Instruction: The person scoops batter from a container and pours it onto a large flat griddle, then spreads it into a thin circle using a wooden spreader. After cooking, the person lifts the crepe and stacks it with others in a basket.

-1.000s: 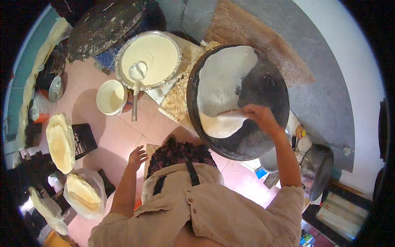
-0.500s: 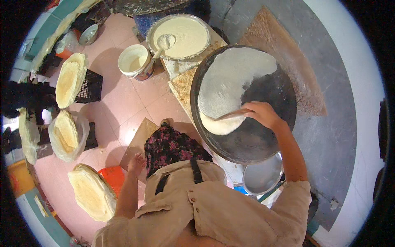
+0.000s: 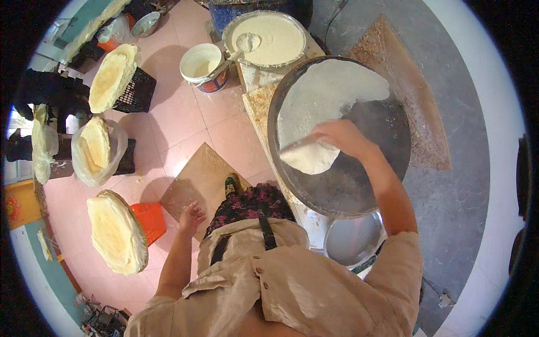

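My right hand [image 3: 341, 136] is closed round the end of a flat, thin spreader [image 3: 298, 145], blurred by motion. The spreader's blade rests at the left part of a large round dark griddle [image 3: 359, 188]. Pale batter [image 3: 323, 87] coats the griddle's far and left side in a thin curved sheet. A thicker, creamier patch of batter [image 3: 314, 160] lies just on the near side of the blade. Dark bare surface shows on the griddle's right and near side. Low at my left side hangs my left hand [image 3: 191, 218], empty, its fingers loosely bent and apart.
Beyond the griddle stand a wide basin of batter [image 3: 286, 28] with a ladle [image 3: 247, 42] in it and a white bucket [image 3: 201, 62]. Stacks of flatbreads [image 3: 115, 236] stand on the left, near a red container [image 3: 149, 223]. A metal pan [image 3: 353, 241] sits below the griddle's near edge.
My right hand and the spreader have moved left and slightly away across the griddle. My left hand stays low and empty. The whole view has shifted a little.
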Available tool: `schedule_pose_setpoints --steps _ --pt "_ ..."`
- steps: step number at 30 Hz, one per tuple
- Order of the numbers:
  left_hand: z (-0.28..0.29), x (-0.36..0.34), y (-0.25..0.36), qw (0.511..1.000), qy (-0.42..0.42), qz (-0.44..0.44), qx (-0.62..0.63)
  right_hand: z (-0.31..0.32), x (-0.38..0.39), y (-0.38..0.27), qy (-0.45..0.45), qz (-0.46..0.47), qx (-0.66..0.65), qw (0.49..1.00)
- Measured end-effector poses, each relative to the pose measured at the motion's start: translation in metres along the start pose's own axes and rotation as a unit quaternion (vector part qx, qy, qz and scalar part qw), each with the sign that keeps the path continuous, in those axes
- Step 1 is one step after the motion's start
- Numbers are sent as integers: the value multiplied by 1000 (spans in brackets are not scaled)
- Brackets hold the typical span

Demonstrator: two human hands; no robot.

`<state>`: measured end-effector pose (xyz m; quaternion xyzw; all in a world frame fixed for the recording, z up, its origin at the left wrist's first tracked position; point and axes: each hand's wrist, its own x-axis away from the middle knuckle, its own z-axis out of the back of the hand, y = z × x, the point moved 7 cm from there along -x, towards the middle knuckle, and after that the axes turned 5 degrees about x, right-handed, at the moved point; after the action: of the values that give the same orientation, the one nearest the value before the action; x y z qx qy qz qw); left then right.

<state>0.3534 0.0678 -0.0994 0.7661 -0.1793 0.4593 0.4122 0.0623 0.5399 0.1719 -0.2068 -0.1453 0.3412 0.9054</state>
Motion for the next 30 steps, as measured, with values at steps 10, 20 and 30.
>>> schedule_pose_setpoints --steps 10,20,30 --pt "-7 -4 -16 1000 9 26 -11 16 40 -1 28 -65 -54 996" --pt "-32 1 -10 999 3 28 -24 -12 64 -5 -140 16 42 989" --pt "-64 14 -6 995 -21 22 -91 -5 77 17 -43 -24 -49 998"
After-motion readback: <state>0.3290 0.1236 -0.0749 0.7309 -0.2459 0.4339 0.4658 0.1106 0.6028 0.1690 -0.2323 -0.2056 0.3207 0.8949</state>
